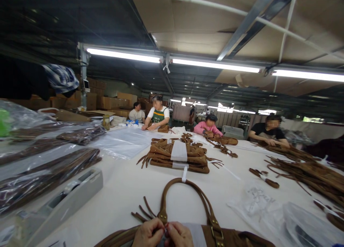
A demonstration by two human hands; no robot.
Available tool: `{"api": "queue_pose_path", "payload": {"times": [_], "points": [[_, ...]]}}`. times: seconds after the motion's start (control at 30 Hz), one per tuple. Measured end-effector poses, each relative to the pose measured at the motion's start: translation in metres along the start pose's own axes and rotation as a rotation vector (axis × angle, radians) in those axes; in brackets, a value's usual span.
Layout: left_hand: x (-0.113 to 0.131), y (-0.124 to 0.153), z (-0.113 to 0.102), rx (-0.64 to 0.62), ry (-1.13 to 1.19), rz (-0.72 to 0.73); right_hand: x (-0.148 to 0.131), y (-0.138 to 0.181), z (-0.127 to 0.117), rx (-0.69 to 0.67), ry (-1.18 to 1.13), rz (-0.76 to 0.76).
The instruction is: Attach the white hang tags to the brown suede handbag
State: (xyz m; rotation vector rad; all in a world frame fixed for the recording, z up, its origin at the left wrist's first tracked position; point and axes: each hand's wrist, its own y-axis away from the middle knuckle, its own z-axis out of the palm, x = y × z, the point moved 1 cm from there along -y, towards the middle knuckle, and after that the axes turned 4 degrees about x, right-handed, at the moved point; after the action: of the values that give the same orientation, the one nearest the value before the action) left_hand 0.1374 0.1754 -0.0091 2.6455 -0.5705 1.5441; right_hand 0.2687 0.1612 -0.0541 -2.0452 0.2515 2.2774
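At the bottom edge my left hand [147, 234] and my right hand [179, 235] meet, fingers pinched together on a small part at the top of a brown suede handbag [231, 238]. What the fingertips pinch is too small to make out. The bag's looped handles [172, 191] lie flat on the white table [126, 189], pointing away from me, with a white tag at their top. Brown tassel strips [142, 211] fan out to the left of the handles.
A stack of brown bags banded with white paper [178, 155] lies farther out. A grey tape dispenser [67, 197] and plastic-wrapped brown goods [45, 168] sit at left. Clear plastic bags [271, 207] and brown straps [309, 172] lie at right. Several people work at the far table edge.
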Motion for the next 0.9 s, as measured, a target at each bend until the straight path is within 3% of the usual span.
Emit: {"api": "queue_pose_path", "payload": {"times": [0.27, 0.67, 0.9], "points": [[0.004, 0.004, 0.000, 0.003, -0.053, 0.005, -0.015, 0.004, 0.001, 0.052, -0.212, 0.126], [0.004, 0.005, 0.001, -0.001, -0.115, 0.001, -0.006, 0.003, 0.003, 0.009, 0.001, 0.091], [0.008, 0.009, 0.001, 0.040, -0.100, -0.001, -0.007, 0.005, 0.001, -0.023, -0.021, 0.127]]}}
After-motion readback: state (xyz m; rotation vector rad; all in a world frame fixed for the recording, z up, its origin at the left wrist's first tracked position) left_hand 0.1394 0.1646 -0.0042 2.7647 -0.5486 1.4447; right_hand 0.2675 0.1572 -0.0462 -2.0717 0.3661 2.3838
